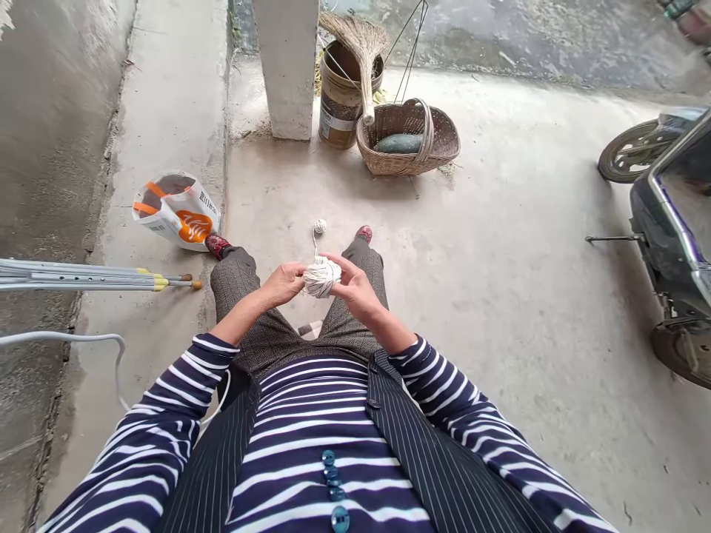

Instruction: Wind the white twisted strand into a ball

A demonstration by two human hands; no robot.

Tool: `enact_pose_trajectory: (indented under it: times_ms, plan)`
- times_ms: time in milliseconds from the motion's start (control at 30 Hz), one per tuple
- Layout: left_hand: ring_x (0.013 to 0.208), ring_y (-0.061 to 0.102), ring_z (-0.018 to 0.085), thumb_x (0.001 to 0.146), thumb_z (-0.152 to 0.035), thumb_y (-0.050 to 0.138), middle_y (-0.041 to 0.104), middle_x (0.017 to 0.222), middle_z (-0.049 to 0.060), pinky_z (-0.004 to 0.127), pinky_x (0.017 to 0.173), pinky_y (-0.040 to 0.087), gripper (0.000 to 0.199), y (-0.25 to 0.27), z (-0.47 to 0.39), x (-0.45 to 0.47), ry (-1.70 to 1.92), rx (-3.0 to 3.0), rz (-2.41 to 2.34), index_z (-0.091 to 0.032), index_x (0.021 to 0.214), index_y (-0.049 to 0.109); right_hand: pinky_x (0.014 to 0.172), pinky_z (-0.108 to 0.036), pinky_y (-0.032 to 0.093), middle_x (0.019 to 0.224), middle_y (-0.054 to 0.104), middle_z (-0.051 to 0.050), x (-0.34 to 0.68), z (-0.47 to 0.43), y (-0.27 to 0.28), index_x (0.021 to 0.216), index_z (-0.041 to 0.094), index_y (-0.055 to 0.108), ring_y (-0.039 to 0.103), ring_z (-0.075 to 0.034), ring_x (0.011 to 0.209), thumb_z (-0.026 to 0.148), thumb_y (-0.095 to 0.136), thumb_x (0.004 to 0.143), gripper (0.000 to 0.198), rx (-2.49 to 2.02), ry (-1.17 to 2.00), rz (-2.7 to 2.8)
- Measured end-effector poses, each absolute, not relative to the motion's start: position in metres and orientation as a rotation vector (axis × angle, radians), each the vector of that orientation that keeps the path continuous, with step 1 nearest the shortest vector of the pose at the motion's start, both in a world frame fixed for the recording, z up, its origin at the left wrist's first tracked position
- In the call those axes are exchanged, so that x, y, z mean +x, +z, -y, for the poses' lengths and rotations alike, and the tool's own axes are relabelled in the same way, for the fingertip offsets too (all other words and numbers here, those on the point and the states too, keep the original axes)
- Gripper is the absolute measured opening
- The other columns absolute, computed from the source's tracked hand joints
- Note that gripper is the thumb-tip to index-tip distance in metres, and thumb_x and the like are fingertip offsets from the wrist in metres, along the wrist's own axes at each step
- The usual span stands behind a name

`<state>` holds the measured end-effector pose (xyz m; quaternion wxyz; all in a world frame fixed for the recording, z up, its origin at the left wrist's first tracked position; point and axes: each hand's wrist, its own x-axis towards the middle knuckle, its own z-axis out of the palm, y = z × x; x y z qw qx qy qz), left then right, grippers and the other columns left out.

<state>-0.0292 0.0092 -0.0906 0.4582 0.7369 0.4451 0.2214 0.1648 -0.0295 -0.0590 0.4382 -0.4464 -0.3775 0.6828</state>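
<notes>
Above my lap, a ball of white cord (322, 278) is held between both hands. My left hand (284, 284) pinches at its left side, fingers closed. My right hand (355, 290) grips the ball from the right, with the thumb and fingers around its edge. A strand runs from the ball out to a smaller ball of white cord (320, 226) beyond it, between my feet. The tips of my left fingers are partly hidden against the cord.
A white and orange bag (186, 218) stands by my left foot, with crutches (111, 278) nearer. Ahead are a pillar (289, 74), a bucket (338, 104) with a straw broom (364, 44), and a wicker basket (383, 161) holding a green gourd (398, 143). A vehicle (666, 207) stands right.
</notes>
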Motion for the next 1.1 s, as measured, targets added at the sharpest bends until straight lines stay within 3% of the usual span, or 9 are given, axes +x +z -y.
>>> enact_pose_trajectory:
  times_ms: [233,433,633,767,900,1100]
  plan:
    - [0.071,0.065,0.016,0.091,-0.040,0.050,0.072,0.074,0.003,0.023,0.072,0.048,0.037,-0.094,0.006,-0.030,0.406,1.693,-1.017,-0.018,0.067,0.069,0.074,-0.029,0.057,0.099,0.070,-0.001,0.184,0.003,-0.070,0.109,0.022,0.059,0.065,-0.017,0.085,0.029,0.088,0.056,0.060,-1.284,1.385,0.912]
    - [0.062,0.061,0.014,0.089,-0.039,0.054,0.072,0.066,0.003,0.022,0.062,0.045,0.032,-0.090,0.012,-0.026,0.332,1.620,-0.981,-0.017,0.071,0.070,0.092,-0.035,0.053,0.105,0.064,-0.003,0.190,-0.005,-0.096,0.105,0.022,0.058,0.059,-0.021,0.098,0.029,0.086,0.061,0.053,-1.527,0.970,1.243]
    - [0.059,0.059,0.013,0.087,-0.036,0.054,0.071,0.062,0.002,0.022,0.060,0.042,0.033,-0.070,0.017,-0.023,0.322,1.609,-0.992,-0.017,0.063,0.068,0.102,-0.042,0.048,0.119,0.057,-0.010,0.187,-0.010,-0.111,0.111,0.023,0.054,0.056,-0.027,0.110,0.027,0.081,0.068,0.051,-1.549,0.674,1.451]
    - [0.056,0.056,0.012,0.084,-0.029,0.055,0.068,0.060,0.001,0.023,0.057,0.039,0.030,-0.048,0.008,-0.020,0.331,1.680,-1.008,-0.017,0.059,0.068,0.105,-0.047,0.046,0.114,0.059,-0.011,0.179,0.004,-0.126,0.111,0.022,0.053,0.056,-0.029,0.111,0.016,0.074,0.069,0.047,-1.540,0.765,1.546]
    - [0.055,0.052,0.012,0.083,-0.029,0.055,0.064,0.057,0.000,0.023,0.058,0.039,0.031,-0.046,-0.017,-0.025,0.432,1.828,-1.145,-0.017,0.058,0.068,0.098,-0.042,0.050,0.116,0.059,-0.008,0.171,0.031,-0.128,0.116,0.022,0.053,0.057,-0.024,0.103,0.019,0.075,0.069,0.052,-1.490,0.982,1.513]
    - [0.054,0.044,0.012,0.086,-0.028,0.056,0.062,0.054,-0.002,0.031,0.093,0.049,0.032,-0.062,-0.038,-0.024,0.575,2.049,-1.184,-0.019,0.057,0.066,0.087,-0.032,0.053,0.117,0.060,-0.004,0.166,0.048,-0.102,0.117,0.026,0.057,0.058,-0.022,0.104,0.019,0.074,0.065,0.055,-1.365,1.274,1.414]
